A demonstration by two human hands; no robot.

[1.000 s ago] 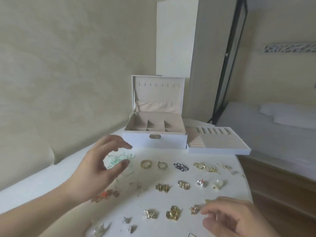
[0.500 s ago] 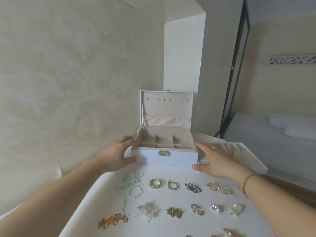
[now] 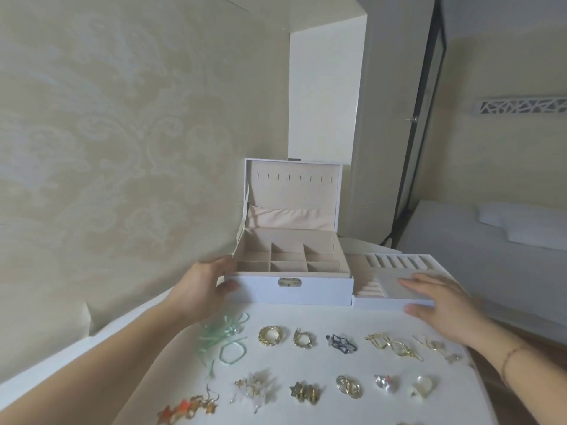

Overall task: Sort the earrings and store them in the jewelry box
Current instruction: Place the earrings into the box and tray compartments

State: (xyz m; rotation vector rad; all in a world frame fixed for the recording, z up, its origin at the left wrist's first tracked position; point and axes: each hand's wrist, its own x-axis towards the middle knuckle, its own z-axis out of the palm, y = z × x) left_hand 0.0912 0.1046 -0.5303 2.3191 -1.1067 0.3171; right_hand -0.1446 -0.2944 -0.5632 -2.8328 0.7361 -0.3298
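Observation:
A white jewelry box stands open at the far edge of the white table, lid upright, beige compartments empty. My left hand grips the box's left front corner. Beside the box on the right lies its removable tray with ring slots; my right hand rests on the tray's right front corner, thumb against its front wall. Earrings lie in rows in front: mint green ones, gold hoops, a dark pair, gold twisted ones, star-shaped ones.
A patterned beige wall runs along the left. A bed with white pillows lies to the right, beyond the table's right edge. A white cabinet and a dark door frame stand behind the box.
Both hands came up from the earrings to the box. My right hand slid from the box's right corner out onto the tray. The view tilted upward and closer.

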